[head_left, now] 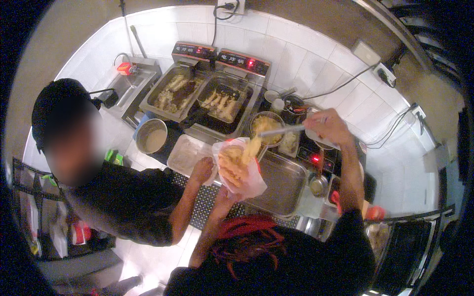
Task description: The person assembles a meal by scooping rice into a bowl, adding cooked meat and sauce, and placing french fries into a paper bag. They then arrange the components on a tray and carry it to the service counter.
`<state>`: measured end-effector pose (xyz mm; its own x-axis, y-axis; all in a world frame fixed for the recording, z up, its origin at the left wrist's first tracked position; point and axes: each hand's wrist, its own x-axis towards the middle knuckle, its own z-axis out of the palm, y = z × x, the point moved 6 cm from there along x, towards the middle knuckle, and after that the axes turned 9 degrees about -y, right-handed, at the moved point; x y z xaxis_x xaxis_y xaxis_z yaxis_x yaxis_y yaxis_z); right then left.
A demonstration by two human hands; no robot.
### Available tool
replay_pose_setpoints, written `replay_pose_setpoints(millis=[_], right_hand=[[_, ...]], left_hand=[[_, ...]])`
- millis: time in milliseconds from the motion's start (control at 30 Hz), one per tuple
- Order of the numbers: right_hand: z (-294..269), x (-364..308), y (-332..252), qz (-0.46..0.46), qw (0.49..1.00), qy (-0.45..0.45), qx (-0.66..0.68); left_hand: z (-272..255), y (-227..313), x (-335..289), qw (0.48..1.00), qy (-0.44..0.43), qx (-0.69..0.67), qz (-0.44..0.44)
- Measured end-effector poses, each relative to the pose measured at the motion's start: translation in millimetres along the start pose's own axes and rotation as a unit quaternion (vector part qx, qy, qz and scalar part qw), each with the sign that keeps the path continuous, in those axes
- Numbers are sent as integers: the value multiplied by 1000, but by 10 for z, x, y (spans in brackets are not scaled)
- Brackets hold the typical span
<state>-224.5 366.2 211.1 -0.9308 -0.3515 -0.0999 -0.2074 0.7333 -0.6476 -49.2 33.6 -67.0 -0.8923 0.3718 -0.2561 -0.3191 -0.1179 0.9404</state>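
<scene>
My left hand (225, 198) is closed under a white paper wrapper (256, 186), which holds several golden fried pieces (232, 165). My right hand (327, 126) grips a pair of long metal tongs (284, 130) whose tip points left over the wrapper. A pale yellow piece of food (252, 148) hangs at that tip, just above the fried pieces. Behind the tongs stands a round bowl (266, 116) of yellow food. Close to the wrapper's left side, a co-worker's hand (202, 170) is over a white tray (185, 153).
Two electric fryers (205, 79) stand at the back, with pieces frying in their baskets. A pot of batter (151, 136) sits on the left. To the right are a steel tray (284, 185), a lit control panel (316, 158) and a small bowl (318, 186). The co-worker (123, 202) stands close on my left.
</scene>
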Motion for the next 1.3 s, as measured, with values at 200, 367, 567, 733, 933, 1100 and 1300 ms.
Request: replay_pose_setpoints(millis=[200,367,567,733,933,1100,1300], right_hand=[[535,-197,153,-6,999,-20,-49],[450,-226,-30,-19,992,-5,-121],[53,222,-140,37,995,89,36],[715,1715,-369,-19,998,59,5],[1484,2738,-228,57,974,109,-191],[1258,2668,-187,24,991,77,-107],[424,1106,-644,-114,978,170,-44]], left_hand=[[177,162,57,995,17,-92,21],[194,297,31,998,16,-64,-20],[119,110,-18,998,38,-42,21],[130,-12,-149,999,28,27,-34],[191,-527,-131,1000,-20,-19,-3],[208,-592,-145,998,21,-38,47],[136,-186,-114,996,12,-59,68]])
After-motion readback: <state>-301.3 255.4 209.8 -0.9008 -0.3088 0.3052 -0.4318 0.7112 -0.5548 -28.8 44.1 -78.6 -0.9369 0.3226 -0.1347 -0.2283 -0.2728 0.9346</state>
